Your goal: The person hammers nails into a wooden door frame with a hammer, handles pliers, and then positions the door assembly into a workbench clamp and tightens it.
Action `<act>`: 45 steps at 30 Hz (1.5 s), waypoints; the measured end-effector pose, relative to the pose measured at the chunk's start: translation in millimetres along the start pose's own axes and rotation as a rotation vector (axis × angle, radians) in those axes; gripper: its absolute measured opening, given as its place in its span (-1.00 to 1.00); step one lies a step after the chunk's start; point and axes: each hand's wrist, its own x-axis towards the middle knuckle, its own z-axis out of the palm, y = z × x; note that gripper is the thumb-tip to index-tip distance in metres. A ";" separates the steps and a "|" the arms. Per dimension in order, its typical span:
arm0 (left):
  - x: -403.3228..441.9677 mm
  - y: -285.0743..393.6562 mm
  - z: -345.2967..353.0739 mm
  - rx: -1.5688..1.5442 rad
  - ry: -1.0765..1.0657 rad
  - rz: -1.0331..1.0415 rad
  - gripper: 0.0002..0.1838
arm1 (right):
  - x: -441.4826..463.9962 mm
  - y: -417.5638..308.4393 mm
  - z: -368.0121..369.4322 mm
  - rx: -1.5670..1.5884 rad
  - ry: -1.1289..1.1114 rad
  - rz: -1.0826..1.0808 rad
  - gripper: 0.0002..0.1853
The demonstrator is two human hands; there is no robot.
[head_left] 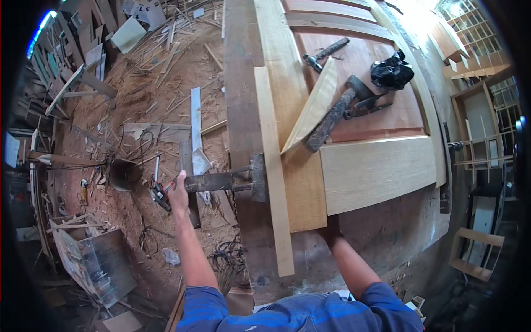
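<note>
My left hand (177, 192) is closed around the outer end of a dark, worn clamp (213, 182) that sticks out past the bench's left side. The clamp's block-shaped jaw (258, 177) stands against a long pale wood strip (272, 166) along the left edge of a panelled wooden door (379, 169). My right hand (331, 231) reaches beneath the door's near end, its fingers hidden in shadow. On the door lie a hammer (334, 116), a pointed wood offcut (312, 105), a dark tool (325, 52) and a black plastic bag (391, 71).
The door rests on a wide workbench (354, 249). Another dark metal clamp end (446, 193) stands at the door's right side. Wood scraps and sawdust cover the floor (149, 110) at left, with a bucket-like container (125, 175) there. Wooden frames (478, 122) stand at right.
</note>
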 end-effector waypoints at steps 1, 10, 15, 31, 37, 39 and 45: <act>-2.1 1.8 1.0 0.013 -0.003 0.075 -0.45 | 8.9 -0.7 7.8 0.067 0.034 -0.015 -0.37; 0.1 -9.5 10.1 0.011 0.025 0.099 -0.23 | 10.2 -18.9 -7.0 -0.073 0.026 0.027 -0.26; 0.4 -4.4 5.1 0.231 0.057 0.046 -0.06 | 13.4 -29.6 -17.3 -0.150 -0.054 0.064 -0.25; -316.7 20.9 150.6 0.626 -0.218 1.198 -0.32 | -138.2 52.0 -145.0 0.096 0.621 -0.198 -0.74; -322.7 -27.8 225.0 1.109 -0.271 1.109 0.13 | -150.5 158.9 -296.3 0.048 0.926 -0.085 -0.82; -329.3 -21.6 222.0 1.135 -0.309 1.031 0.16 | -150.5 211.3 -355.2 0.101 1.050 -0.120 -0.84; -383.0 -15.0 307.1 1.032 -0.192 0.874 0.07 | -116.2 410.0 -526.8 0.190 1.216 0.085 -0.83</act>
